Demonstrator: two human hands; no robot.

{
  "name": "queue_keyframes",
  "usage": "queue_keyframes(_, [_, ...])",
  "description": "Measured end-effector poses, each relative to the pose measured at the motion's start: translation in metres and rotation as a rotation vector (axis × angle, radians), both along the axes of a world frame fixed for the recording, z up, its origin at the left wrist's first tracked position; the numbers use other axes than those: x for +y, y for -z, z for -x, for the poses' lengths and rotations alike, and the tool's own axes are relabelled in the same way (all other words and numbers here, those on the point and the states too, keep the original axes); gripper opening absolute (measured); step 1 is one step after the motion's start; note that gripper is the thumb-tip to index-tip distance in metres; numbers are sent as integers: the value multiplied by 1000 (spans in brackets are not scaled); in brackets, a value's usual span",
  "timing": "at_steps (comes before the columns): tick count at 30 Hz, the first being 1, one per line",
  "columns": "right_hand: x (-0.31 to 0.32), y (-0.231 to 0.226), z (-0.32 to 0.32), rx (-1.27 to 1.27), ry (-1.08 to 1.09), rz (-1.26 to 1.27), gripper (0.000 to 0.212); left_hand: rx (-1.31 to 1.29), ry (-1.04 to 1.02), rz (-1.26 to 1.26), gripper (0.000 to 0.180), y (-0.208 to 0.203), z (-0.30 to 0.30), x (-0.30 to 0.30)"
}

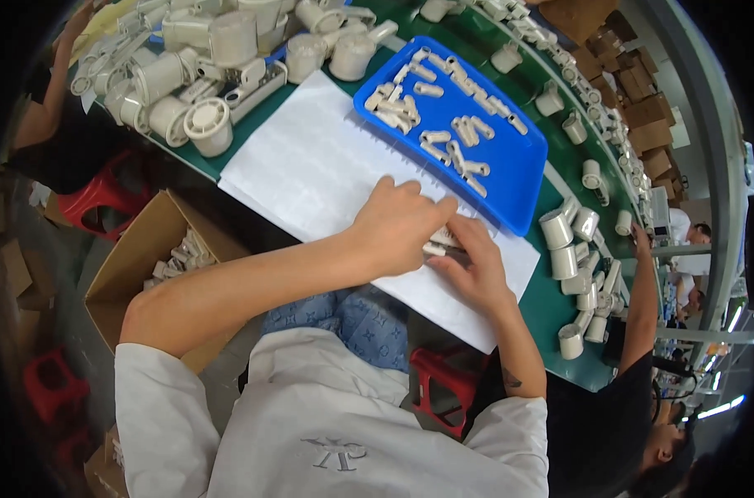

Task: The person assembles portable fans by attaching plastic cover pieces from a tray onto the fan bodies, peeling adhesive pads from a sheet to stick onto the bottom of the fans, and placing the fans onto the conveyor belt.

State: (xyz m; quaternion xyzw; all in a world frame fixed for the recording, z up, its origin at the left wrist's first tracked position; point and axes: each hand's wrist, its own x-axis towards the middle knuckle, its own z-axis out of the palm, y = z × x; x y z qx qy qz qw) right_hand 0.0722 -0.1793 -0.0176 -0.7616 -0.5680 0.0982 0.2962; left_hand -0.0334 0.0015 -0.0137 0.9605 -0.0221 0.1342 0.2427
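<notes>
Over the white paper sheets [298, 137], my two hands meet at a small white plastic part [442, 241]. My left hand [398, 226] is closed, its fingers curled over the part from above and mostly turned out of sight. From the other side, my right hand [477, 267] grips the same part between thumb and fingers. Much of the part is covered, so its full shape cannot be made out. Just beyond my hands lies a blue tray [514, 178] with several small white plastic pieces [398, 108] spread in it, some in rows.
White plastic housings [207, 124] are heaped at the left of the green table; more white cup-shaped parts [564, 261] lie at the right. A green conveyor [526, 83] carries parts behind the tray. A cardboard box [119, 274] stands at lower left. Co-workers' arms [641, 290] flank me.
</notes>
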Motion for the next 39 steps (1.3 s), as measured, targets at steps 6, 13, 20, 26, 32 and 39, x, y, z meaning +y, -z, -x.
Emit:
queue_keyframes(6, [5,3,2,-93,25,-125,55,69,38,69,37,-15,-5,8])
queue_keyframes(13, [5,-28,-2,-18,98,76,46,-299,66,38,36,-7,-6,28])
queue_keyframes(20, [17,-46,-14,-331,-32,162,32,-4,239,260,38,-6,-26,39])
queue_keyframes(26, [20,-34,-24,-279,-163,254,29,-66,355,331,38,5,-35,49])
queue_keyframes(32, [17,-32,-25,-82,-42,280,24,-40,409,359,41,2,-40,51])
queue_keyframes(39, [29,-40,-24,-347,-157,311,29,-46,366,347,42,6,-31,51])
